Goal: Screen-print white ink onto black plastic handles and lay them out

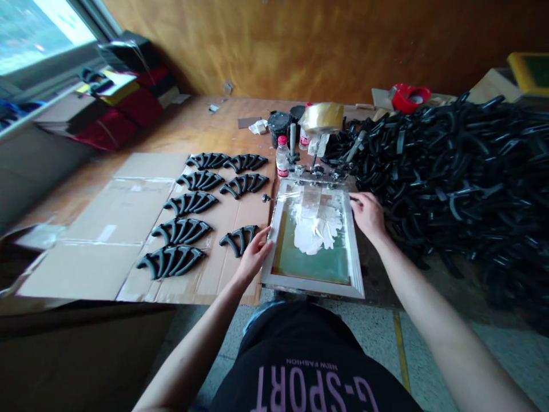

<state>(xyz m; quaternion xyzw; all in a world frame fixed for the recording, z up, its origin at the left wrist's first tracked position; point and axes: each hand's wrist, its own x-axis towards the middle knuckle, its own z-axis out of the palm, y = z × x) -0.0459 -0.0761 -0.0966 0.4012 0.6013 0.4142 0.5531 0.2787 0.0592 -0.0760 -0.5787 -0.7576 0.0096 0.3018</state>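
A screen-printing frame (pixel 354 252) with a silver rim and green mesh lies in front of me, white ink (pixel 316 229) smeared across its middle. My left hand (pixel 256 252) rests against the frame's left rim. My right hand (pixel 368 213) touches the frame's upper right rim, fingers bent over it. Neither hand carries a loose object. Hinge clamps (pixel 317 170) hold the frame's far edge.
Fanned sets of black curved straps (pixel 171 260) lie in rows on flattened cardboard (pixel 81 269) to the left. A huge pile of black straps (pixel 463 171) fills the right. A small bottle (pixel 282 157), black pots and a tape roll (pixel 323 117) stand behind the frame.
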